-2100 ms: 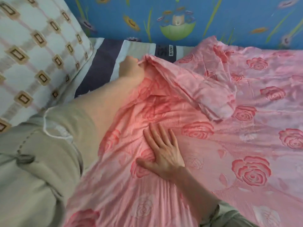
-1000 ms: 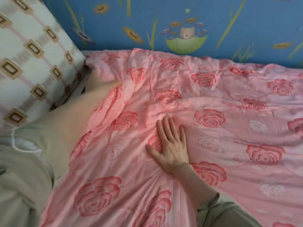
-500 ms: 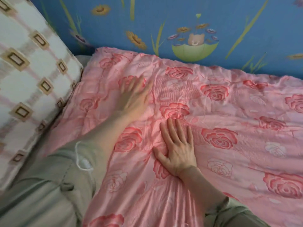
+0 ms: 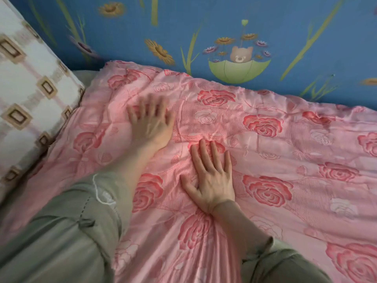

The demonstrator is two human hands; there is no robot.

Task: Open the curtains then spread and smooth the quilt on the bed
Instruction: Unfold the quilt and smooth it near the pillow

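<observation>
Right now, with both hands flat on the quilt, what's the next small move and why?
Probably sweep the left hand toward the pillow while the right hand pins the quilt; shallow creases show between hand and pillow.

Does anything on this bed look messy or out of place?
Nothing spilled or damaged. The pink quilt is not quite smooth: creases fan out just below the right hand, and its far edge is rumpled. The left hand is blurred, spread open over it.
</observation>
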